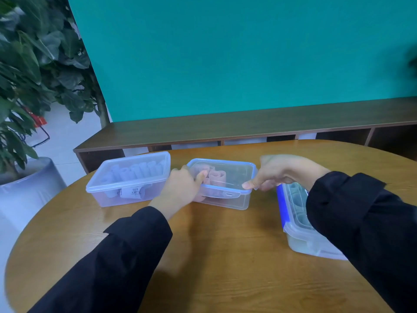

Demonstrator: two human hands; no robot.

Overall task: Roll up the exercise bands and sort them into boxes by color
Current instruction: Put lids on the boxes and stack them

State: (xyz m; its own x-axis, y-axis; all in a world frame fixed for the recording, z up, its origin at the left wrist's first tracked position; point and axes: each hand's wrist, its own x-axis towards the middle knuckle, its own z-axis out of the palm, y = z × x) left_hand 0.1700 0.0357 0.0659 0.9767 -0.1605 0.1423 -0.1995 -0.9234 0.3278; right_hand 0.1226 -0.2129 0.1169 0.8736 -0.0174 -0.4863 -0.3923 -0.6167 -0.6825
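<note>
- At table centre: left hand (180,188) grips middle box (234,199); right hand (277,175) pinches its lid (222,175).
- Risk: uneven press, lid pops, pink rolls (216,176) snag.

Three lidded clear boxes: left (128,179) holds pale rolls, middle (222,184) pink rolls, right (300,222) greenish.

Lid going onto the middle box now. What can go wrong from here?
1. The lid looks tilted on the middle box, near edge low; it may seat crooked.
2. The pink rolled bands stand close under it and could get pinched.
3. The right sleeve lies over the blue-latched box and might drag it.
</note>
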